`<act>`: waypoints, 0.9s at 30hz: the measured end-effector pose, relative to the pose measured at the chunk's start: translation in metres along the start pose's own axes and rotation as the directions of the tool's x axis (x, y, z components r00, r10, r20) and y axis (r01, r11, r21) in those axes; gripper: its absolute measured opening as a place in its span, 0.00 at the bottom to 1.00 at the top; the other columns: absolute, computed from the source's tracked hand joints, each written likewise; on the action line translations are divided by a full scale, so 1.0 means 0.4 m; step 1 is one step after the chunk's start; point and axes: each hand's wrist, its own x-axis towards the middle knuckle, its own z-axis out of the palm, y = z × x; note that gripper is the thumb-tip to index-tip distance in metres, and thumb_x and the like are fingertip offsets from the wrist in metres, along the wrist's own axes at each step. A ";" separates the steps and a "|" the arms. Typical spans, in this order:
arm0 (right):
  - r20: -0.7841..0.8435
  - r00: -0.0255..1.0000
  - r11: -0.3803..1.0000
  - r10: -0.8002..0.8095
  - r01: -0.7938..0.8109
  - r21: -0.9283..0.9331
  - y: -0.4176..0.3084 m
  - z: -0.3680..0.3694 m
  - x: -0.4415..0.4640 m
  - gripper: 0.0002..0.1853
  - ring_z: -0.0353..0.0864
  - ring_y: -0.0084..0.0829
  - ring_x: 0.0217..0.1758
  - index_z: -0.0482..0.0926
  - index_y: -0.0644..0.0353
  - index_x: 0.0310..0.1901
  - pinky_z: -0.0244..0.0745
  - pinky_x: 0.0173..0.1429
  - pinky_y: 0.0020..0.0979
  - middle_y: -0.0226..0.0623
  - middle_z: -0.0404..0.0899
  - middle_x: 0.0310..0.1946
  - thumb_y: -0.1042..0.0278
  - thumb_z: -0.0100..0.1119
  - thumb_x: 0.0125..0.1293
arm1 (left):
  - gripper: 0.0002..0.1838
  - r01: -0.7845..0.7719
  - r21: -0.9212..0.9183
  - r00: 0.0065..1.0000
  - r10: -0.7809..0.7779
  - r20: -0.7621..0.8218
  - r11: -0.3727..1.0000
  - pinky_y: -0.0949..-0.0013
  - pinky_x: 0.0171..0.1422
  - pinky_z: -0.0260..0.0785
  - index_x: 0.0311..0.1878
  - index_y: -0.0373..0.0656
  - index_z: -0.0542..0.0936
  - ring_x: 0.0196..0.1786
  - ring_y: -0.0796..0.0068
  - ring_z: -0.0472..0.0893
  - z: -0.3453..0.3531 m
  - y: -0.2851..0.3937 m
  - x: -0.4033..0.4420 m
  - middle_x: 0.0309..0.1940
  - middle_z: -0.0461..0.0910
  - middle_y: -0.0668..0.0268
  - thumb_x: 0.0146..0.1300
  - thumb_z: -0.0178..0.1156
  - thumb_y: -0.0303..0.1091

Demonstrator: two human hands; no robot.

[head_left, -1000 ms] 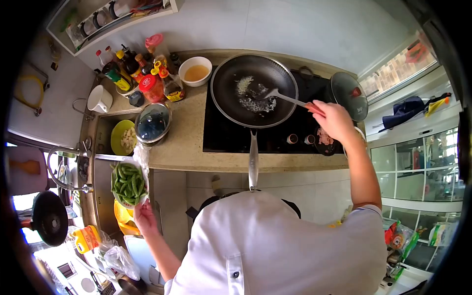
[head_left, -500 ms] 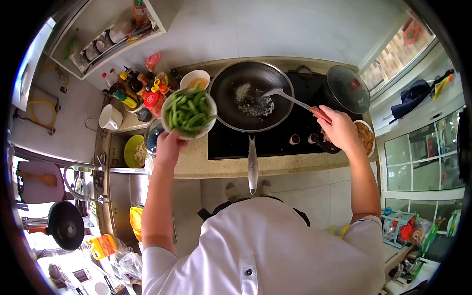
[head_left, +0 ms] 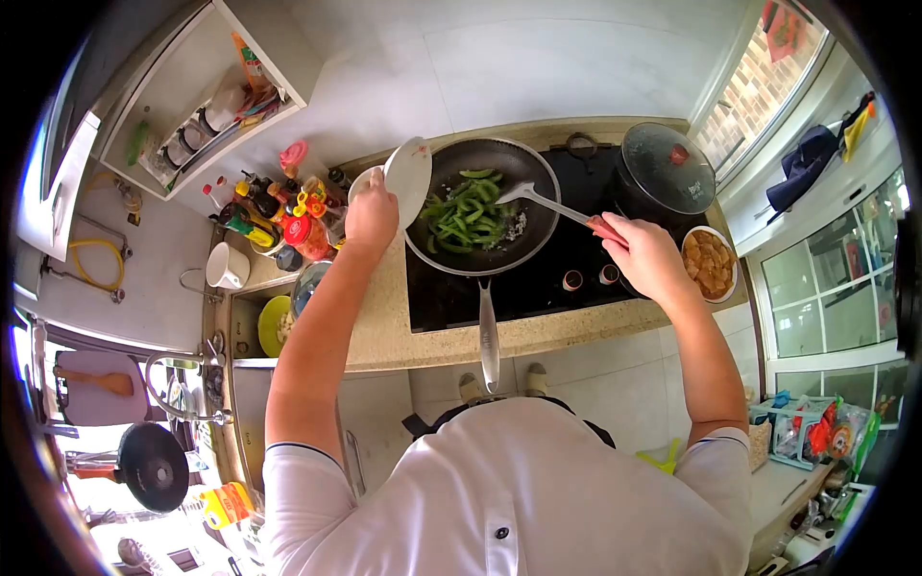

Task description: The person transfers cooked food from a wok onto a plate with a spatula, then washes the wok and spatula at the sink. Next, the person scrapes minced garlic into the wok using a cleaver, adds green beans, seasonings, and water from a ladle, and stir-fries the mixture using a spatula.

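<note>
My left hand (head_left: pixel 373 213) grips a white bowl (head_left: pixel 411 182), tipped on its side at the left rim of the frying pan (head_left: pixel 545 216). Green pepper pieces (head_left: pixel 469 213) lie in the pan, mostly on its left half, with white chopped bits (head_left: pixel 517 226) beside them. In my right hand (head_left: pixel 648 252) is the red handle of a grey spatula (head_left: pixel 552 204), whose blade rests in the pan at the peppers' right edge. The pan sits on a black cooktop (head_left: pixel 437 300), its handle pointing toward me.
A lidded black pot (head_left: pixel 667 173) stands at the cooktop's back right, with a bowl of sliced meat (head_left: pixel 709 266) in front of it. Sauce bottles (head_left: pixel 259 206) crowd the left counter, near a white mug (head_left: pixel 228 266). A green bowl (head_left: pixel 273 326) is in the sink.
The green peppers have gone from the bowl into the pan. My left hand has raised and tipped the bowl toward the pan. The spatula stays in my right hand.
</note>
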 end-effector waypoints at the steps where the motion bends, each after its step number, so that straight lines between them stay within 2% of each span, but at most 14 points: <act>1: -0.001 1.000 1.000 -0.002 0.002 0.002 -0.001 -0.001 0.001 0.18 0.84 0.51 0.40 0.82 0.59 0.56 0.79 0.44 0.45 0.49 0.85 0.37 0.65 0.64 0.65 | 0.26 0.000 0.002 1.000 0.000 -0.001 1.000 0.46 0.51 0.78 0.66 0.33 0.71 0.41 0.39 0.84 -0.004 0.001 0.001 0.38 0.84 0.41 0.65 0.53 0.32; 4: -0.003 1.000 1.000 -0.022 0.022 0.017 -0.008 0.001 0.010 0.18 0.83 0.51 0.39 0.82 0.58 0.56 0.79 0.44 0.45 0.48 0.84 0.36 0.66 0.64 0.65 | 0.25 -0.047 -0.038 0.987 0.041 -0.158 0.998 0.45 0.51 0.77 0.64 0.32 0.73 0.42 0.39 0.84 -0.033 0.002 -0.004 0.38 0.84 0.40 0.65 0.52 0.32; 7: -0.006 0.999 0.999 -0.050 0.050 0.019 -0.026 0.000 0.026 0.18 0.85 0.48 0.38 0.81 0.56 0.58 0.79 0.43 0.42 0.48 0.84 0.35 0.70 0.62 0.67 | 0.18 0.248 -0.328 0.960 -0.277 -0.043 0.911 0.48 0.50 0.76 0.53 0.30 0.78 0.44 0.39 0.83 -0.084 -0.015 -0.035 0.37 0.82 0.37 0.64 0.52 0.31; 8: 0.060 0.998 0.990 -0.001 -0.007 0.138 -0.031 -0.002 0.032 0.17 0.85 0.44 0.36 0.82 0.56 0.57 0.79 0.41 0.40 0.47 0.85 0.36 0.71 0.61 0.67 | 0.16 0.334 -0.334 0.935 -0.354 0.000 0.882 0.53 0.40 0.77 0.48 0.28 0.79 0.36 0.45 0.85 -0.051 -0.084 -0.050 0.32 0.84 0.42 0.65 0.52 0.31; 10: 0.139 0.990 0.968 0.036 -0.069 0.243 -0.049 -0.024 0.046 0.16 0.86 0.40 0.34 0.83 0.55 0.57 0.80 0.40 0.37 0.46 0.85 0.36 0.72 0.60 0.68 | 0.11 0.473 -0.781 0.835 -0.489 0.252 0.407 0.62 0.23 0.68 0.40 0.30 0.79 0.21 0.67 0.77 -0.083 -0.111 -0.142 0.26 0.81 0.56 0.65 0.56 0.31; 12: 0.328 0.932 0.937 0.152 -0.242 0.253 -0.095 -0.104 0.069 0.14 0.85 0.32 0.30 0.85 0.56 0.54 0.78 0.37 0.32 0.44 0.87 0.36 0.73 0.60 0.68 | 0.10 0.488 -0.851 0.804 -0.480 0.352 0.195 0.68 0.23 0.66 0.43 0.31 0.78 0.21 0.72 0.75 -0.111 -0.136 -0.261 0.29 0.81 0.60 0.66 0.54 0.29; 14: 0.484 0.828 0.927 0.284 -0.366 0.080 -0.151 -0.169 0.092 0.13 0.85 0.31 0.29 0.86 0.55 0.52 0.76 0.37 0.29 0.44 0.87 0.37 0.71 0.61 0.67 | 0.11 0.504 -0.860 0.728 -0.496 0.473 -0.080 0.69 0.25 0.68 0.47 0.30 0.77 0.22 0.71 0.75 -0.125 -0.139 -0.387 0.31 0.81 0.59 0.66 0.52 0.26; 16: 0.493 0.839 0.955 0.229 -0.293 0.056 -0.166 -0.164 0.094 0.14 0.86 0.33 0.31 0.86 0.54 0.52 0.77 0.38 0.31 0.46 0.87 0.37 0.70 0.61 0.67 | 0.14 0.513 -0.823 0.660 -0.501 0.559 -0.243 0.70 0.30 0.70 0.51 0.25 0.77 0.28 0.71 0.78 -0.107 -0.168 -0.521 0.36 0.82 0.57 0.71 0.51 0.27; 18: 0.474 0.866 0.973 0.159 -0.219 0.073 -0.176 -0.108 0.095 0.14 0.87 0.36 0.32 0.86 0.53 0.53 0.78 0.39 0.32 0.47 0.86 0.36 0.69 0.61 0.67 | 0.13 0.546 -0.749 0.532 -0.536 0.655 -0.374 0.69 0.30 0.72 0.51 0.26 0.77 0.29 0.71 0.79 -0.034 -0.225 -0.663 0.36 0.82 0.58 0.71 0.53 0.27; 19: 0.435 0.890 0.976 0.137 -0.195 0.093 -0.177 -0.057 0.098 0.13 0.88 0.39 0.33 0.86 0.54 0.52 0.79 0.39 0.34 0.48 0.86 0.37 0.68 0.62 0.67 | 0.13 0.539 -0.746 0.525 -0.537 0.660 -0.391 0.69 0.30 0.72 0.51 0.26 0.77 0.29 0.71 0.79 -0.011 -0.241 -0.722 0.36 0.82 0.58 0.71 0.53 0.27; 20: 0.423 0.895 0.981 0.140 -0.184 0.065 -0.203 -0.025 0.109 0.14 0.86 0.28 0.32 0.84 0.59 0.55 0.78 0.40 0.26 0.44 0.88 0.40 0.72 0.61 0.70 | 0.12 0.525 -0.726 0.507 -0.522 0.686 -0.444 0.69 0.31 0.73 0.51 0.28 0.77 0.29 0.71 0.80 0.009 -0.251 -0.777 0.36 0.83 0.58 0.71 0.53 0.27; 23: 0.331 0.940 0.995 0.078 -0.093 0.029 -0.187 0.093 0.128 0.15 0.88 0.33 0.35 0.83 0.59 0.56 0.78 0.41 0.28 0.47 0.88 0.41 0.73 0.61 0.69 | 0.10 0.501 -0.712 0.487 -0.519 0.702 -0.493 0.69 0.31 0.75 0.50 0.30 0.77 0.30 0.70 0.82 0.026 -0.258 -0.888 0.37 0.83 0.58 0.71 0.54 0.27; 25: 0.089 0.994 0.988 -0.070 0.057 0.140 -0.169 0.143 0.137 0.16 0.88 0.38 0.36 0.83 0.59 0.57 0.78 0.41 0.30 0.52 0.86 0.41 0.74 0.61 0.68 | 0.11 0.486 -0.732 0.490 -0.545 0.680 -0.477 0.70 0.31 0.76 0.52 0.33 0.77 0.31 0.71 0.82 0.029 -0.270 -0.939 0.37 0.84 0.59 0.71 0.54 0.27; 27: 0.087 0.993 0.994 -0.074 0.067 0.090 -0.170 0.173 0.173 0.16 0.87 0.41 0.36 0.83 0.59 0.57 0.78 0.40 0.32 0.53 0.85 0.40 0.73 0.61 0.68 | 0.12 0.442 -0.744 0.477 -0.571 0.668 -0.501 0.69 0.31 0.76 0.54 0.33 0.76 0.31 0.71 0.83 0.021 -0.281 -0.978 0.38 0.84 0.58 0.71 0.54 0.27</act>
